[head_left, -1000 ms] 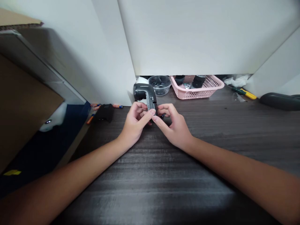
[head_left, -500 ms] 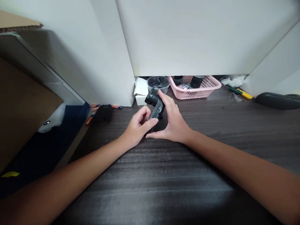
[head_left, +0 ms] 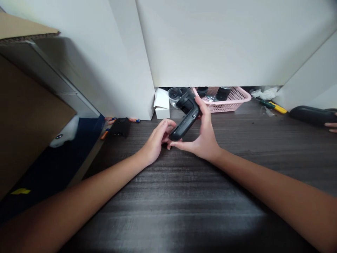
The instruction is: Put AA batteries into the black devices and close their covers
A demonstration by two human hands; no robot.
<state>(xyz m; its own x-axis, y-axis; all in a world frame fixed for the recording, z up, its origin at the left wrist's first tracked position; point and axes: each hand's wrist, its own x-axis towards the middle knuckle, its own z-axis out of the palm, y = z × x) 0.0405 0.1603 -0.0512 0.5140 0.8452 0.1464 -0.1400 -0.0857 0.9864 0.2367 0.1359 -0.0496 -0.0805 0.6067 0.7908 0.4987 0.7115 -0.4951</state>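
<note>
A dark wood-grain counter (head_left: 181, 196) fills the bottom of the frame, with two bare forearms reaching across it toward the centre. The right hand (head_left: 204, 137) holds a black angled handheld device (head_left: 186, 117) just above the surface. Its grip is closed around the body, with the thumb beneath the lower end and the fingers up the side near the bent head, a wide hold that appears to turn the device's controls toward the camera. The left hand (head_left: 155, 140) sits low beside it, fingers loosely curled, their tips close to the device's lower end; whether they touch it cannot be told.

Farther along the counter, a black pouch (head_left: 121, 127) and loose batteries (head_left: 134, 120) lie at centre left. Behind the device stand a small white box (head_left: 162, 105), a clear plastic bowl (head_left: 174, 96) and a pink plastic basket (head_left: 238, 95) holding black cylinders (head_left: 222, 93). To the right lie a yellow-handled screwdriver (head_left: 273, 108) and a black case (head_left: 312, 115), and another person's fingers (head_left: 331, 125) enter at the right edge. White panels (head_left: 210, 42) close off the background.
</note>
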